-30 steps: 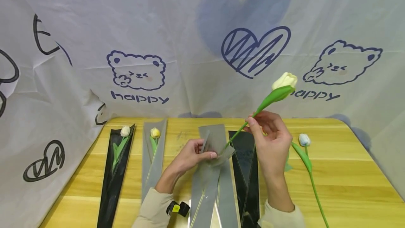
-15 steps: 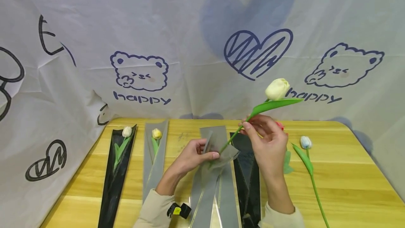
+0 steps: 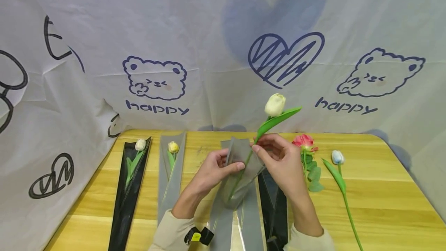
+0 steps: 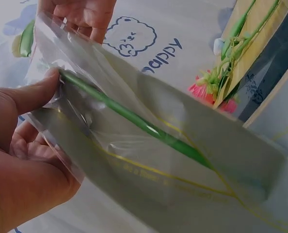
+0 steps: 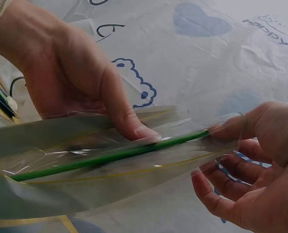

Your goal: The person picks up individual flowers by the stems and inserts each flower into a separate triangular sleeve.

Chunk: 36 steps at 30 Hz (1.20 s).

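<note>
My left hand (image 3: 216, 169) grips the mouth of a grey, partly clear flower sleeve (image 3: 249, 177), thumb in front and fingers behind. A cream tulip (image 3: 275, 105) with one long green leaf stands above the sleeve, tilted to the right. Just below the leaf, my right hand (image 3: 282, 162) pinches its stem between thumb and fingers. In the left wrist view the green stem (image 4: 124, 113) runs down inside the sleeve, under my left thumb. The right wrist view shows the same stem (image 5: 86, 162) through clear film, with both hands at the sleeve's upper end.
Left on the wooden table (image 3: 90, 204) lie a black sleeve (image 3: 122, 212) and a grey sleeve (image 3: 168, 193), each holding a tulip. More grey sleeves (image 3: 251, 227) and a black one (image 3: 273, 204) lie below my hands. A pink rose (image 3: 304, 142) and a pale blue tulip (image 3: 337, 157) lie right.
My right hand has moved down and left with the tulip, and its stem now reaches deeper into the sleeve. The pink rose has come into view. My left hand keeps its hold.
</note>
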### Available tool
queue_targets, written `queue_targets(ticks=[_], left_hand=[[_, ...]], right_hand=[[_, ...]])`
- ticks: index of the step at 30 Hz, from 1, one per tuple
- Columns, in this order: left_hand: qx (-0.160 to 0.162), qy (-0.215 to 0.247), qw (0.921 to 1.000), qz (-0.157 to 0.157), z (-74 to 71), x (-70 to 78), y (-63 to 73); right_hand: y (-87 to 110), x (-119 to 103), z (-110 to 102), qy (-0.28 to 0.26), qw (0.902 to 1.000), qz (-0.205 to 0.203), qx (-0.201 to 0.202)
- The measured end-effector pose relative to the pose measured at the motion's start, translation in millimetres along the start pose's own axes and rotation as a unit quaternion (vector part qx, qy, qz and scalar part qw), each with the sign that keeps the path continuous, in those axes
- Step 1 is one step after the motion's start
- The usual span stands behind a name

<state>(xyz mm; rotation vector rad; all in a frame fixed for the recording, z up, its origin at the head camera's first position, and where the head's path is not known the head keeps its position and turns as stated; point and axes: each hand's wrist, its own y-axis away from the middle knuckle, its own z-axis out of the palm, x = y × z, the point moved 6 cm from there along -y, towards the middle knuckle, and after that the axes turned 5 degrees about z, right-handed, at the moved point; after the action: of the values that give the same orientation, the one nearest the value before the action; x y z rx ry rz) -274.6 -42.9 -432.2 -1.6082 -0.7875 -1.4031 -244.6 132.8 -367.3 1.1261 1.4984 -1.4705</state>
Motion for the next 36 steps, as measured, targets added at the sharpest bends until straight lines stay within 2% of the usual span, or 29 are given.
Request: queue_targets(ticks=[4, 8, 13, 18, 22, 30, 36], left_hand=[[0.009, 0.002, 1.0, 0.003, -0.2, 1.1, -0.3], [0.009, 0.006, 0.9999, 0.001, 0.4, -1.1, -0.3], [0.012, 0.017, 0.9997, 0.009, -0.6, -1.1, 0.5], [0.017, 0.003, 0.9998, 0.008, -1.3, -1.6, -0.1], [0.008, -0.022, 0.9997, 0.008, 0.6, -2.5, -1.0], [-0.006, -0.094, 0.9955, 0.007, 4.2, -2.2, -0.9], [-0.022, -0.109, 0.9936, 0.018, 6.5, -0.8, -0.5]], right_hand=[[0.8, 2, 4, 0.007, 0.9997, 0.005, -0.022], [1.1, 3, 2, 0.012, 0.9998, 0.012, -0.014], [0.4, 4, -7, 0.017, 0.999, 0.019, 0.038], [2.5, -7, -19, -0.026, 0.9931, -0.026, 0.111], [3.3, -12, -24, -0.059, 0.9886, -0.038, 0.133], [1.8, -2, -26, -0.101, 0.9836, 0.022, 0.148], [1.8, 6, -29, -0.182, 0.966, 0.077, 0.167]])
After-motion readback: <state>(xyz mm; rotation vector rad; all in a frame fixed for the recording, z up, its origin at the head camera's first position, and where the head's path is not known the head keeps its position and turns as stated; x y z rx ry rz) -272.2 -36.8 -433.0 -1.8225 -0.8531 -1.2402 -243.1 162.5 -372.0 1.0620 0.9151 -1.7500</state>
